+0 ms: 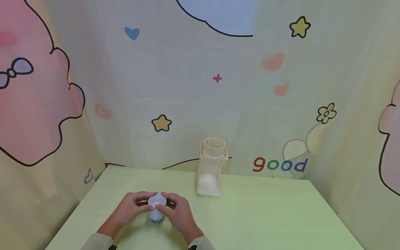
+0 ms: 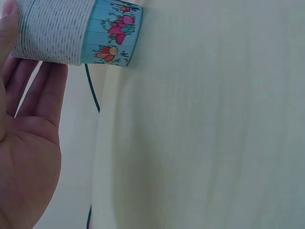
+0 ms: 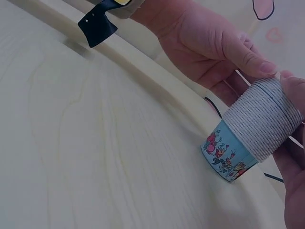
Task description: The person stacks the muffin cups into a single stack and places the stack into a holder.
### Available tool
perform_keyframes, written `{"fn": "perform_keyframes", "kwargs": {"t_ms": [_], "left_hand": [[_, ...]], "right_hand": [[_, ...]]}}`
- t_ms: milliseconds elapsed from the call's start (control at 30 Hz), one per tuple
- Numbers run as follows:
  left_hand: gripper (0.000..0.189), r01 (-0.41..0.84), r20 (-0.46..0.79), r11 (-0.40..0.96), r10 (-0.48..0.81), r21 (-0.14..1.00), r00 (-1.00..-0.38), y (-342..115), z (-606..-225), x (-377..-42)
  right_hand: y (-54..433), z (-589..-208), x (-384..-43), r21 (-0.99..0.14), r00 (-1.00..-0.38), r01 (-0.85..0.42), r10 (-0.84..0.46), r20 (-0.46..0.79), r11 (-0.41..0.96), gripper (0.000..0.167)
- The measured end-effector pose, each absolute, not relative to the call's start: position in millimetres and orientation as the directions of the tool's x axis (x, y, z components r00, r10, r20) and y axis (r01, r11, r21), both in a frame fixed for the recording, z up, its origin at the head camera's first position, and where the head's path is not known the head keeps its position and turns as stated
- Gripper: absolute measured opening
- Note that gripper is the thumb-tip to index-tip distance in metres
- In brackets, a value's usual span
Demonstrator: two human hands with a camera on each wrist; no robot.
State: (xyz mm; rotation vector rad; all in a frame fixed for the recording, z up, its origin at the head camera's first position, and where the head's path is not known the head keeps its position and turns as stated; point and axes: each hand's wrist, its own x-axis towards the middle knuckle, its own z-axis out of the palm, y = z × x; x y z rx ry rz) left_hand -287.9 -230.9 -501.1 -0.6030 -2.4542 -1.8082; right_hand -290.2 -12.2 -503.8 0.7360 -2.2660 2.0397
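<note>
A stack of nested paper cups (image 1: pixel 157 216) is held between both hands, mouth up, low over the near left part of the table. My left hand (image 1: pixel 128 209) grips its left side near the rim, thumb at the front and fingers behind. From the other side, my right hand (image 1: pixel 182 212) pinches the stack the same way, the two thumbs close together. In the left wrist view, the stack (image 2: pixel 52 31) shows many close-set white rims and a blue lowest cup printed with pink and orange flowers. The right wrist view shows both hands around the stack (image 3: pixel 262 121).
At the table's back stands a cream plastic holder (image 1: pixel 210 173) with a round open tube (image 1: pixel 215 150) on top. The pale green table (image 1: pixel 265 215) meets patterned cloth walls (image 1: pixel 187 86) at the back and sides.
</note>
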Motion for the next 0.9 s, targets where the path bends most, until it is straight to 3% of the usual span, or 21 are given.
{"fn": "perform_keyframes", "kwargs": {"t_ms": [300,533,900], "left_hand": [[0.061,0.283,0.197,0.222,0.34,0.933,-0.919,-237,-497,-287],[0.05,0.311,0.227,0.198,0.358,0.93,-0.906,-240,-500,-287],[0.048,0.292,0.221,0.175,0.339,0.94,-0.915,-237,-504,-289]], "right_hand": [[-7,-502,-293,-0.955,-0.89,-0.298,-0.358,0.282,-0.011,0.048],[0,-504,-298,-0.96,-0.874,-0.276,-0.402,0.274,-0.053,0.044],[7,-507,-302,-0.96,-0.864,-0.271,-0.423,0.274,-0.068,0.039]]}}
